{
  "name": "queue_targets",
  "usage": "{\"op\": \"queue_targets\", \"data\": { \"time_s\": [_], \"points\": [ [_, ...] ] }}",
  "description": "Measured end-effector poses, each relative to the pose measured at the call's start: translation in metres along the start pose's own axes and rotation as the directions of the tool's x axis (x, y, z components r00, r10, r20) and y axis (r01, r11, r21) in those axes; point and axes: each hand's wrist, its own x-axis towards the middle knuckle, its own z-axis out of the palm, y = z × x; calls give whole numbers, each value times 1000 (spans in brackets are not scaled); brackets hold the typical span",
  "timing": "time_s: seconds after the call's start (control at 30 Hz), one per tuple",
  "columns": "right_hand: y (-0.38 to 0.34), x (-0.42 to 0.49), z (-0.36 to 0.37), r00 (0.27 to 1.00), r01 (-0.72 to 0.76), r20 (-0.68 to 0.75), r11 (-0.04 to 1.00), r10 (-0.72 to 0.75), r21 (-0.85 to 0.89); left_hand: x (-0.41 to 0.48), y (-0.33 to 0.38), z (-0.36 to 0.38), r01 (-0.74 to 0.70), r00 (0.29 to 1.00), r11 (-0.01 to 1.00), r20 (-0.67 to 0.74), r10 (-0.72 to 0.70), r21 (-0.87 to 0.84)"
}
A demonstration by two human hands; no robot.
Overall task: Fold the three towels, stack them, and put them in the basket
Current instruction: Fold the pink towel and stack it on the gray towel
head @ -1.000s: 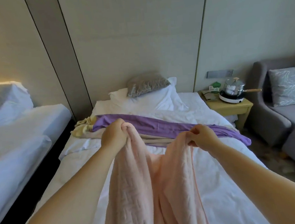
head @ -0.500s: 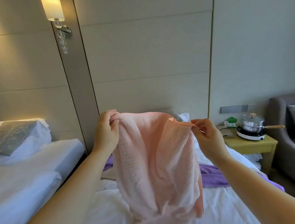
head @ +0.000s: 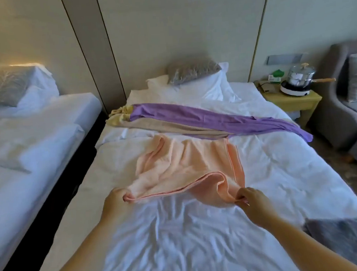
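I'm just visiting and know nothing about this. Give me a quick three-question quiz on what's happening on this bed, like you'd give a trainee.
1. True or false: the purple towel lies unfolded beyond the pink towel.
2. The left hand pinches: A a pillow, B a corner of the pink towel, C a basket.
3. Fill in: the steel pot stands to the ___ of the bed.
Key: 1 true; 2 B; 3 right.
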Motion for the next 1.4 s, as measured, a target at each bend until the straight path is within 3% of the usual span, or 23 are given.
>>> {"op": "queue_targets", "data": {
  "time_s": [0.2, 0.33, 0.4, 0.47, 0.57, 0.67, 0.8, 0.97, 1.07, 1.17, 1.27, 1.4],
  "points": [
    [41, -104, 83, 976, -146, 143, 982, 162, -117, -94, -109, 52, 212, 956, 961, 167, -242, 180],
    [55, -140, 101, 964, -199, 154, 973, 216, -117, -128, -138, 77, 213, 890, 866, 275, -363, 453],
    [61, -151, 103, 970, -195, 133, 978, 204, -75, -142, -126, 95, 208, 859, 835, 313, -406, 510],
    [65, -158, 100, 980, -176, 95, 984, 177, -11, -150, -102, 119, 136, 876, 871, 354, -329, 473],
    [74, -168, 87, 994, -105, 32, 993, 104, 60, -155, -53, 161, -33, 907, 947, 409, -105, 318],
    [89, -183, 69, 998, -56, -8, 990, 58, 132, -158, 1, 199, -170, 919, 972, 383, 96, 164],
    [112, -207, 49, 990, -116, -47, 958, 133, 262, -162, 46, 238, -346, 895, 921, 357, 267, 179],
    [135, -230, 30, 980, -144, -84, 941, 178, 307, -173, 66, 254, -459, 870, 877, 271, 413, 138],
    [143, -236, 24, 963, -214, -74, 905, 258, 368, -187, 59, 251, -584, 793, 793, 331, 511, 174],
    [142, -236, 21, 949, -253, -44, 837, 313, 485, -202, 54, 249, -650, 739, 718, 430, 519, 249],
    [137, -233, 15, 959, -223, -24, 807, 282, 546, -216, 62, 255, -629, 771, 741, 315, 554, 235],
    [138, -228, 5, 962, -182, -54, 780, 267, 599, -224, 85, 266, -662, 749, 732, 114, 653, 159]
  ]
}}
